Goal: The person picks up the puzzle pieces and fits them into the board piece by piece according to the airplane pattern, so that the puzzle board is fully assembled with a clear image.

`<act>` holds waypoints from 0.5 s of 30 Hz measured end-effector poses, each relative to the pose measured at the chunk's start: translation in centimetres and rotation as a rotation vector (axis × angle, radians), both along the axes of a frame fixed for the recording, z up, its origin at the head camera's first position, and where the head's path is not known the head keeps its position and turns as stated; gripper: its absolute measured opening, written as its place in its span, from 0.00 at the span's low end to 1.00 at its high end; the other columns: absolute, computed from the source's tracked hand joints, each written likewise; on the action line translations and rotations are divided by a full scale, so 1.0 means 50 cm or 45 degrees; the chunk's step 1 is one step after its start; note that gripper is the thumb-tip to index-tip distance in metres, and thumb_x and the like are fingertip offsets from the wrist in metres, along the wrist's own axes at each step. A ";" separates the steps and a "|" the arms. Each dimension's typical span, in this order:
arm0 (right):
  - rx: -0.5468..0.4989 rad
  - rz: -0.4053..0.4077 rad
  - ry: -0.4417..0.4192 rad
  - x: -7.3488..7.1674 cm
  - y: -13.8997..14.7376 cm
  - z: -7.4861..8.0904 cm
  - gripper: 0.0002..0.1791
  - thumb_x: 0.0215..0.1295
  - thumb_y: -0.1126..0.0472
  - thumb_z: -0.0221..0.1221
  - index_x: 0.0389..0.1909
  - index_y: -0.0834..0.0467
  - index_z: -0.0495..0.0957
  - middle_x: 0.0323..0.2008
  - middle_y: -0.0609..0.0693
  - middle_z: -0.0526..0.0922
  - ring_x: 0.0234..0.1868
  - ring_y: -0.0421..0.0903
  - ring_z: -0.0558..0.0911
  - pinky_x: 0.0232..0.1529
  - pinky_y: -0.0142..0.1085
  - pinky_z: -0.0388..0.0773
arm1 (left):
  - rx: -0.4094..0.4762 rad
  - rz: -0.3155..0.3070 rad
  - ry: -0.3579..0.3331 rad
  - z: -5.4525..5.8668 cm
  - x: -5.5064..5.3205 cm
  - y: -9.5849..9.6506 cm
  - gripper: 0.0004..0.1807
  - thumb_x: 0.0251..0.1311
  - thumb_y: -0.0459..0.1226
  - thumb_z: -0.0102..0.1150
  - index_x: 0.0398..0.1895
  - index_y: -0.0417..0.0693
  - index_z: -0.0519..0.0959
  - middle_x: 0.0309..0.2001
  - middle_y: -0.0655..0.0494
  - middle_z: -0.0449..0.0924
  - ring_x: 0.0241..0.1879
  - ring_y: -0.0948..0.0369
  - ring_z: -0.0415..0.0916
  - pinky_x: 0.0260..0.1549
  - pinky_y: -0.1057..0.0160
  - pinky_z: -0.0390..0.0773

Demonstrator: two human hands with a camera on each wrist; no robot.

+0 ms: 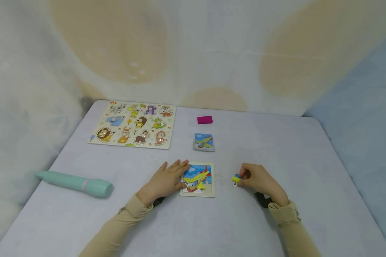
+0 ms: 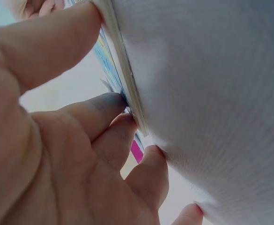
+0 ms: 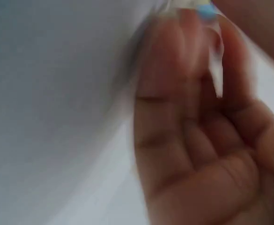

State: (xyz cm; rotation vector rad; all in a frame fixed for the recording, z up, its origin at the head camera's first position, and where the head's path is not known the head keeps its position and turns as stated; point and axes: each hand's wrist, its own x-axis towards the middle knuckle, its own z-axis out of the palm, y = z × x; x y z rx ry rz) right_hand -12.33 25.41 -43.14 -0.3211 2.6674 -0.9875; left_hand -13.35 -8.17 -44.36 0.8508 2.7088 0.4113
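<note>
A small airplane jigsaw puzzle (image 1: 196, 176) in a pale wooden tray (image 1: 213, 194) lies on the table, with bare tray showing at its lower right. My left hand (image 1: 167, 180) rests along the tray's left side, fingers spread and fairly straight. In the left wrist view the thumb and fingertips touch the tray's edge (image 2: 122, 61). To the right of the tray, my right hand (image 1: 258, 180) pinches a jigsaw puzzle piece (image 1: 236, 180), yellow, blue and white, between thumb and fingers. The right wrist view is blurred, with a blue bit of the piece (image 3: 206, 10) at the fingertips.
Behind the tray sits a small airplane picture packet (image 1: 204, 142), and farther back a magenta block (image 1: 204, 120). An animal puzzle board (image 1: 132, 125) lies at the back left. A mint-green pen-shaped object (image 1: 74, 182) lies at the left. Cloth walls (image 1: 212, 53) rise behind the table.
</note>
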 end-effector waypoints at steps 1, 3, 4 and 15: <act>-0.007 0.005 -0.001 -0.005 -0.005 0.000 0.12 0.52 0.68 0.69 0.33 0.58 0.75 0.28 0.48 0.78 0.29 0.42 0.74 0.29 0.29 0.72 | 0.007 -0.001 -0.003 0.000 0.000 0.000 0.38 0.64 0.51 0.57 0.75 0.50 0.58 0.76 0.58 0.54 0.76 0.54 0.51 0.71 0.37 0.50; -0.007 0.031 -0.005 -0.017 -0.016 0.001 0.10 0.54 0.69 0.67 0.35 0.57 0.77 0.28 0.47 0.78 0.30 0.43 0.74 0.30 0.30 0.73 | 0.012 -0.003 -0.005 -0.001 0.001 -0.001 0.38 0.64 0.51 0.57 0.75 0.50 0.58 0.76 0.58 0.54 0.76 0.54 0.51 0.71 0.37 0.50; -0.010 0.051 -0.017 -0.021 -0.023 0.004 0.09 0.55 0.68 0.66 0.37 0.57 0.78 0.29 0.47 0.79 0.31 0.43 0.75 0.32 0.30 0.73 | 0.012 -0.004 -0.007 -0.002 0.002 -0.001 0.38 0.64 0.51 0.57 0.75 0.50 0.58 0.76 0.58 0.53 0.76 0.54 0.51 0.71 0.37 0.50; -0.146 0.395 -0.170 -0.040 -0.141 -0.001 0.06 0.60 0.65 0.64 0.38 0.57 0.81 0.26 0.44 0.78 0.28 0.38 0.74 0.30 0.27 0.72 | 0.020 -0.012 0.001 0.006 0.002 -0.004 0.38 0.64 0.50 0.57 0.74 0.48 0.59 0.76 0.56 0.54 0.76 0.53 0.52 0.71 0.37 0.51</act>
